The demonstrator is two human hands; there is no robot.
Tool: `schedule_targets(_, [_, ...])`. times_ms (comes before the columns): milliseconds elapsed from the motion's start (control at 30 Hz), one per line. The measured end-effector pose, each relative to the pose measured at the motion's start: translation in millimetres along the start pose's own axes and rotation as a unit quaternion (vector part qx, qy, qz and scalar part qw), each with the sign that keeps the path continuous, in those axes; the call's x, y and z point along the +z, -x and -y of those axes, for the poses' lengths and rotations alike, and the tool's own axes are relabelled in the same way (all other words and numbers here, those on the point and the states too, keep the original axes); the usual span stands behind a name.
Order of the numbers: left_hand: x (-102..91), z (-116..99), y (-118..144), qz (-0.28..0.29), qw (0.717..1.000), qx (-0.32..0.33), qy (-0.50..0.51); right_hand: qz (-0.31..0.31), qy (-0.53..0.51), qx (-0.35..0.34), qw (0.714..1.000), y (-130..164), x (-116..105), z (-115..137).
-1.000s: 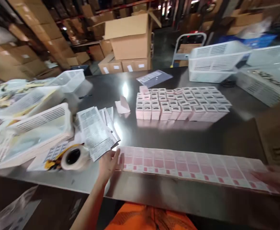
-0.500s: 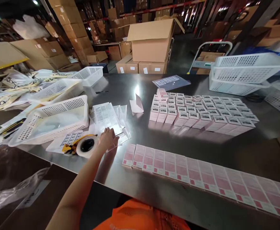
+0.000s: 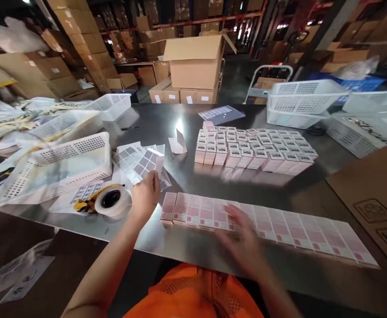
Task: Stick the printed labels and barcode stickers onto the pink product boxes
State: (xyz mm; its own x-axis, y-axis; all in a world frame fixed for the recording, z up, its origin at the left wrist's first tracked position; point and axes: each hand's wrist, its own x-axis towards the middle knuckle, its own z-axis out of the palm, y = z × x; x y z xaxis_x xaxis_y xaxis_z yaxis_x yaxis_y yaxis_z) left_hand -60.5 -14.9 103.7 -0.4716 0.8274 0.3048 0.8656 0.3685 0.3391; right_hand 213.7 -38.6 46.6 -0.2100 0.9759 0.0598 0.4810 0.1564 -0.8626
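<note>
Far left: white perforated baskets [image 3: 64, 165] are sitting on the steel table [image 3: 186, 176], with loose plastic bags [image 3: 11, 119] piling up behind them. Near them a tape roll [image 3: 113, 202] is lying flat by a yellow cutter [image 3: 82, 204], just left of my wrist.

My left hand [image 3: 145, 194] is pinching a label sheet [image 3: 150, 162] and lifting its corner off the fanned stack of sheets [image 3: 127, 157]; the sheet is tilting up, its far end hanging over the stack.

Just right of that hand, a row of flat pink cartons [image 3: 279, 229] is running along the near edge, face up, touching side by side. My right hand [image 3: 242, 238] is hovering over the row left of its middle, fingers spread, motion-blurred; I cannot tell whether it is touching the cartons.

Further back, a block of upright pink boxes [image 3: 256, 148] is standing in tight rows, with a folded card [image 3: 178, 143] to its left and a clear sleeve [image 3: 221, 114] behind it.

Far right: stacked white baskets [image 3: 301, 104] are standing at the table's back, and a flat brown carton [image 3: 375, 190] is overlapping the near right edge, close to the row's end.
</note>
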Motion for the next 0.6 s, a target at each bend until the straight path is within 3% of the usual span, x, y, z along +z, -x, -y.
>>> schedule_targets(100, [-20.4,-39.6,24.1,-0.023,0.997,0.023,0.072,0.103,-0.091,-0.123,0.983,-6.6,46.9,19.4])
schedule_targets(167, [-33.6,-58.0,37.7,-0.005,0.979,0.040,0.200,0.060,-0.199,-0.179,0.962,-23.2,69.7,34.7])
schedule_targets(200, [-40.7,-62.9,42.7,0.002,0.962,0.053,0.269,0.033,-0.258,-0.168,0.951,-31.6,74.4,41.0])
schedule_targets(267, [-55.9,-62.5,47.4,-0.031,0.935,0.076,0.345,-0.007,-0.345,-0.129,0.930,-43.6,69.8,48.8])
schedule_targets(333, [-69.4,-50.0,45.3,-0.109,0.934,0.080,0.330,0.000,-0.384,-0.092,0.919,-46.9,52.9,50.4])
schedule_targets(367, [-74.0,-40.8,43.0,-0.117,0.934,0.071,0.331,0.016,-0.390,-0.083,0.917,-45.5,43.5,49.6])
schedule_targets(400, [-76.4,-31.0,40.6,-0.078,0.926,0.058,0.366,0.037,-0.394,-0.075,0.916,-42.6,35.2,48.2])
schedule_targets(433, [-76.5,-21.3,39.1,0.008,0.907,0.037,0.420,0.058,-0.392,-0.069,0.916,-38.7,29.2,46.6])
schedule_targets(500, [-70.5,-4.7,40.4,0.191,0.839,-0.014,0.509,0.084,-0.387,-0.060,0.916,-29.8,25.5,43.7])
schedule_targets(533, [-65.6,1.9,43.7,0.243,0.809,-0.037,0.533,0.088,-0.391,-0.054,0.915,-25.5,27.5,42.7])
schedule_targets(600, [-56.3,12.1,54.6,0.256,0.790,-0.068,0.552,0.071,-0.413,-0.041,0.907,-18.3,36.4,41.6])
